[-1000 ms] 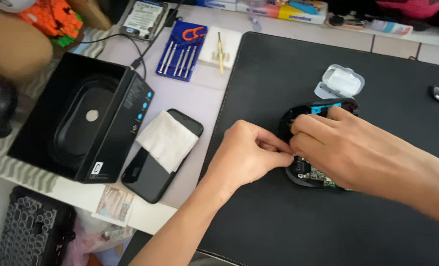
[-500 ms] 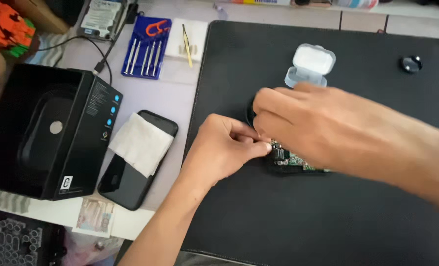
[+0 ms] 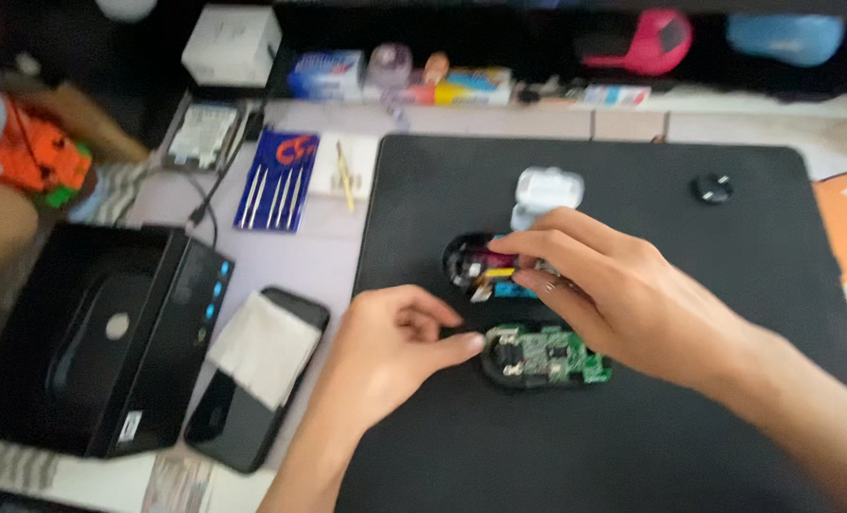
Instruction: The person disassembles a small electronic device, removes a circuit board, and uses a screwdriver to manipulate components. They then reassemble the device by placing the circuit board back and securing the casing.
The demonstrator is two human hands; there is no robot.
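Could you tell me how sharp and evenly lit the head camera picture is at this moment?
Head view: soft motion blur throughout, so the green circuit board by the left hand shows little detail; the right hand is smeared at its fingertips; daylight is even on the black mat, with no hard glare; the shelf at the top is dim.

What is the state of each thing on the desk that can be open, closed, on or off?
Mouse base: opened, green circuit board bare.
Mouse top shell: off, inner side up.
White case: lid open.
Black box: open.
Phone: screen dark, white cloth on it.
Left hand: touches base.
Right hand: on shell.
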